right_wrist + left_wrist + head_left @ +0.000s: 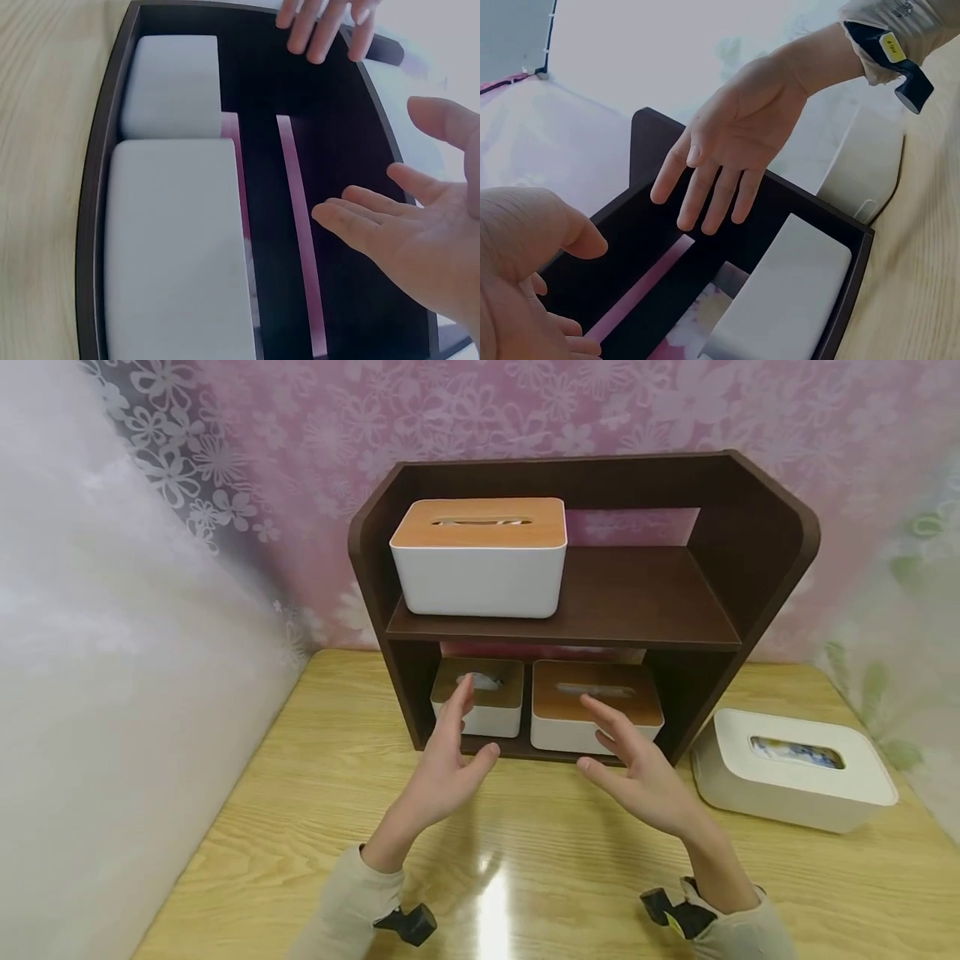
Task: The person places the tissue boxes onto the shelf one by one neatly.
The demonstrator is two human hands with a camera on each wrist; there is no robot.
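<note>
Both hands hold nothing. In the head view my left hand [444, 768] is raised over the table in front of the shelf, thumb apart from its straight fingers. Beyond its fingertips is a small tissue box [491, 722] with a brown lid on the lower level. My right hand [641, 768] mirrors it, palm inward, and partly covers a wider wood-lidded tissue box [570, 735] beside the small one. The left wrist view shows that right hand [757, 120] with fingers spread; the right wrist view has it [420, 240] near the right edge.
A dark brown two-level shelf [645, 602] stands against the flowered wall. Its upper level bears a large white tissue box [480, 581] with a wooden lid at the left. An all-white tissue box [795, 785] sits on the wooden table [277, 793], right of the shelf.
</note>
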